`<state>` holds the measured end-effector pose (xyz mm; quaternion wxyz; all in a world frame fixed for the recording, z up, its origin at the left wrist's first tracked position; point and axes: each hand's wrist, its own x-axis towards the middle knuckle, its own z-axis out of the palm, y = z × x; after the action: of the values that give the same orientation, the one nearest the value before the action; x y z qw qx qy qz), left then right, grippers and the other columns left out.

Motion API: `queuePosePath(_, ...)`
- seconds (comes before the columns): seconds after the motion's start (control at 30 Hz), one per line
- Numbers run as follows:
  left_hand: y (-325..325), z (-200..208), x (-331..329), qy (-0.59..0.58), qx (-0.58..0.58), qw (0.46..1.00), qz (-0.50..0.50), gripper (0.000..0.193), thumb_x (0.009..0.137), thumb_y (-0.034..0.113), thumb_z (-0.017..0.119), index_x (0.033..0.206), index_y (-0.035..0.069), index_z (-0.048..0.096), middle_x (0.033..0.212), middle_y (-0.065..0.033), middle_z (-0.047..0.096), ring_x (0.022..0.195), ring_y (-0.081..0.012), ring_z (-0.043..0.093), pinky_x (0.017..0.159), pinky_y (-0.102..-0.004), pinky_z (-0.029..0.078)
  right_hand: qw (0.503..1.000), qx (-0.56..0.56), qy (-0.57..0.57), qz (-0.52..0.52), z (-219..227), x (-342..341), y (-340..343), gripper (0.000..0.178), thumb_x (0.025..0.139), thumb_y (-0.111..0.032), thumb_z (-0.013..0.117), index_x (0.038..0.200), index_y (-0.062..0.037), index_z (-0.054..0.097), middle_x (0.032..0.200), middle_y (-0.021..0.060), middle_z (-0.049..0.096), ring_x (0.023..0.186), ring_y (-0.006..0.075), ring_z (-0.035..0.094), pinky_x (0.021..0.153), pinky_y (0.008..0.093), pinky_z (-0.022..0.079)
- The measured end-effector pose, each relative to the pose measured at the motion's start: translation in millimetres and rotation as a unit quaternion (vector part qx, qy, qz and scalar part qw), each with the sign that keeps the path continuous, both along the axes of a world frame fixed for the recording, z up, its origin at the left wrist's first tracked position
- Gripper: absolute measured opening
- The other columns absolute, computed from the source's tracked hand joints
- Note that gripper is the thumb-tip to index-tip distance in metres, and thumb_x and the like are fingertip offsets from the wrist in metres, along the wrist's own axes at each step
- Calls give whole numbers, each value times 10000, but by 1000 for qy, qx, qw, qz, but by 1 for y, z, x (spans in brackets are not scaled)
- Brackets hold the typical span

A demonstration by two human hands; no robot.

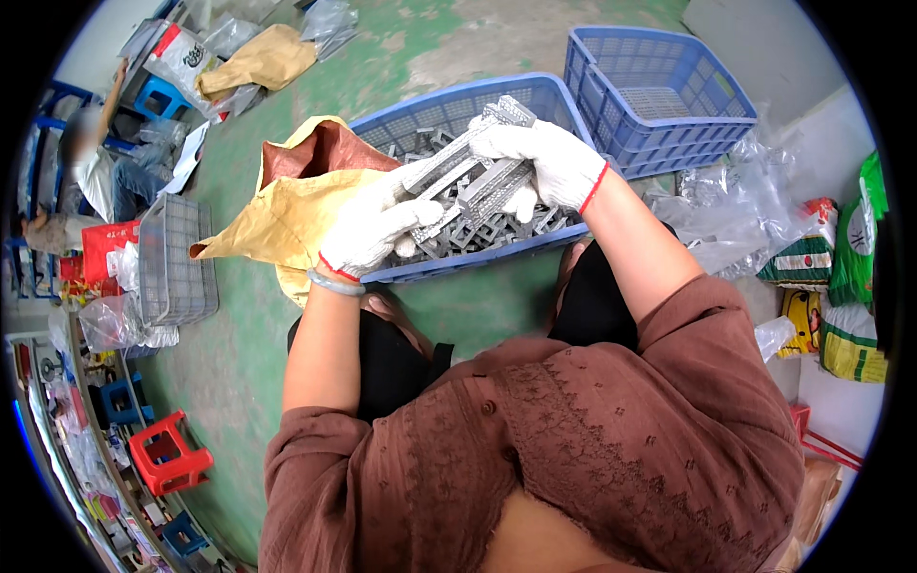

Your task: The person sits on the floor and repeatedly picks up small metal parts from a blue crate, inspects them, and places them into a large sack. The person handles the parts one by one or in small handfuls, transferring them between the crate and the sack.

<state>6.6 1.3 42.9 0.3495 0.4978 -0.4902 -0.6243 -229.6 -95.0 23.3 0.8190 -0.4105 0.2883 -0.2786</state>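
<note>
Both my hands wear white knitted gloves with red cuffs. My left hand (368, 227) closes round the near left end of some long grey metal pieces (495, 191). They look like perforated channel-shaped parts. My right hand (554, 164) grips the same bundle from the far right, its thumb under it. The bundle is held aslant above a blue plastic crate (420, 274), where a heap of short grey metal brackets (546, 222) lies. A yellow woven sack (277, 218) with a reddish-brown inside hangs open over the crate's left side, beside my left hand.
A second blue crate (659, 124) stands at the far right. Clear plastic bags (731, 215) and packed sacks (850, 244) lie along the right wall. On the left are a grey crate (172, 263), a red stool (170, 453) and a seated person (95, 177).
</note>
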Motion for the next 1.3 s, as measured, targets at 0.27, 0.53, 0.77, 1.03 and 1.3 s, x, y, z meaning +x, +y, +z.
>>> queuePosePath(0.27, 1, -7, -6, 81, -23, 992, 90, 789, 866, 132, 706, 1523, -4, 293, 1054, -124, 679, 640, -127, 644, 481, -179, 469, 994, 63, -68, -50, -4, -1, -11, 228, 876, -208, 717, 1018, -36, 671, 845, 147, 687, 553, 244, 645, 390, 346, 510)
queuePosePath(0.53, -6, -30, -13, 231, 36, 971, 49, 743, 866, 166, 728, 1486, 10, 351, 961, -121, 657, 628, -152, 605, 511, -237, 475, 978, 27, -119, -172, 3, -17, -24, 266, 883, -259, 725, 1074, -90, 649, 901, 167, 680, 653, 285, 673, 395, 386, 497)
queuePosePath(0.77, -9, -46, -9, 418, 92, 901, 69, 571, 926, 102, 642, 1436, 9, 404, 1031, -117, 609, 654, -123, 534, 520, -209, 430, 981, 58, -77, -171, -4, -15, -20, 223, 880, -220, 728, 1055, -105, 651, 879, 150, 674, 566, 283, 637, 362, 363, 470)
queuePosePath(1.03, -2, -54, 3, 507, 127, 851, 50, 426, 968, 130, 565, 1339, -65, 488, 914, -126, 601, 558, -97, 487, 454, -194, 421, 987, -40, -7, -155, -5, -3, -9, 186, 881, -158, 715, 1021, -39, 685, 841, 101, 705, 589, 206, 680, 384, 327, 514)
queuePosePath(1.3, 2, -48, 5, 460, 133, 877, 44, 399, 962, 227, 551, 1195, -95, 514, 920, -149, 615, 454, -89, 433, 336, -205, 353, 989, -68, 17, -132, -8, 7, -3, 302, 863, -78, 712, 1138, -11, 607, 960, 87, 689, 750, 169, 689, 447, 283, 551)
